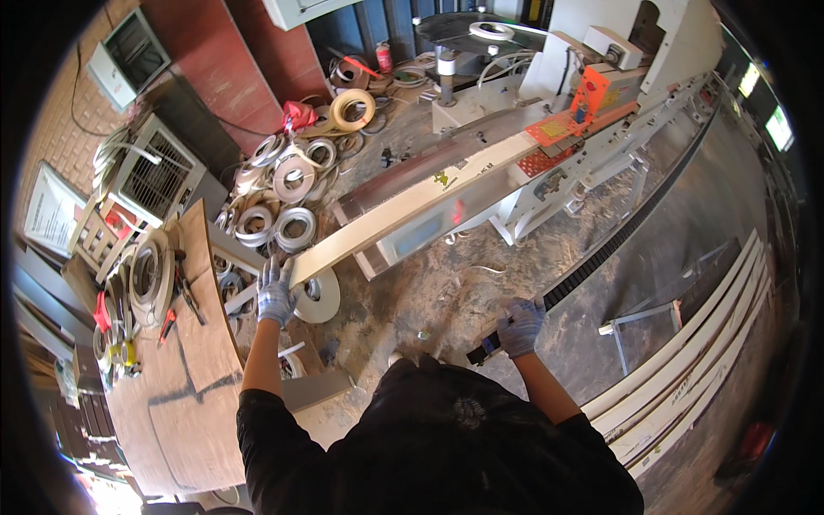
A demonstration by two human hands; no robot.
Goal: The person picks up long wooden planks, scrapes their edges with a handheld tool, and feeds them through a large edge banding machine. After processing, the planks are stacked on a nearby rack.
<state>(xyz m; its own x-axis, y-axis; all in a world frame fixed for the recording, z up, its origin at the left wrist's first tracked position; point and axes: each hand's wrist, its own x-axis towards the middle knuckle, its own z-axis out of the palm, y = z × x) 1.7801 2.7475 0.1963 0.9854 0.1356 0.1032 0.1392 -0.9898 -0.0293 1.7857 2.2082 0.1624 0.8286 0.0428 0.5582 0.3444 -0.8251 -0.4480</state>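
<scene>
My left hand [276, 292], in a grey-white glove, has its fingers stretched out against the near end of a long pale board [386, 219]. That board slants up to the right into a machine with an orange guard [579, 112]. My right hand [520, 328], gloved too, lies over the near end of a long black ribbed track [592, 273], its fingers loosely spread. A short dark end of the track [483, 349] shows just left of this hand. I cannot see anything held in either hand.
Several edge-band rolls [293, 178] lie heaped on the floor to the left. A wooden table [184, 403] holds red-handled pliers [167, 326] and more coils. Long pale strips [687, 378] are stacked at the right. A red fire extinguisher [384, 57] stands far back.
</scene>
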